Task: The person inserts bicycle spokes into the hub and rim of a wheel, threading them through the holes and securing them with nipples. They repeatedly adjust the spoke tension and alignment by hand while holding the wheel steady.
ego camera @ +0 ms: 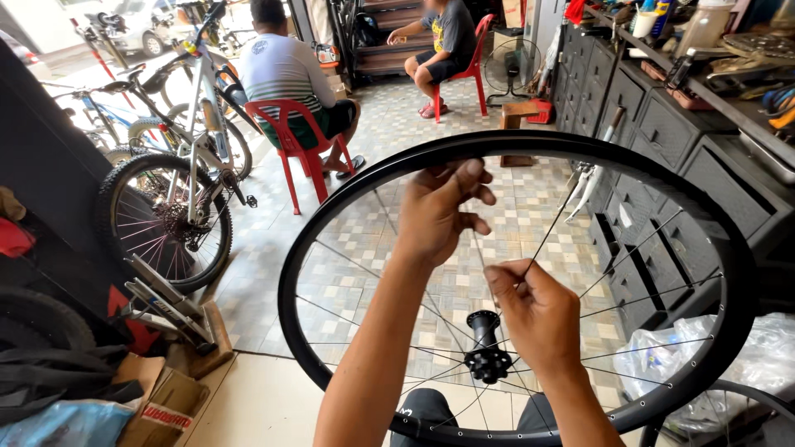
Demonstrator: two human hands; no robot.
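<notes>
A black bicycle wheel rim [704,223] stands upright in front of me, with thin spokes [646,298] running to a black hub [486,352] near its lower middle. My left hand [437,209] reaches up inside the rim, its fingertips pinching at the inner top edge of the rim. Lower and to the right, my right hand [534,313] is closed on a loose spoke [556,217] that slants up toward the rim. The rim's bottom rests by my knees.
A mountain bike [178,178] stands at left on a stand. Two people sit on red plastic chairs [294,141] on the tiled floor beyond. A dark drawer cabinet [662,149] with a cluttered worktop runs along the right. Plastic bags [687,364] lie lower right, boxes and tyres lower left.
</notes>
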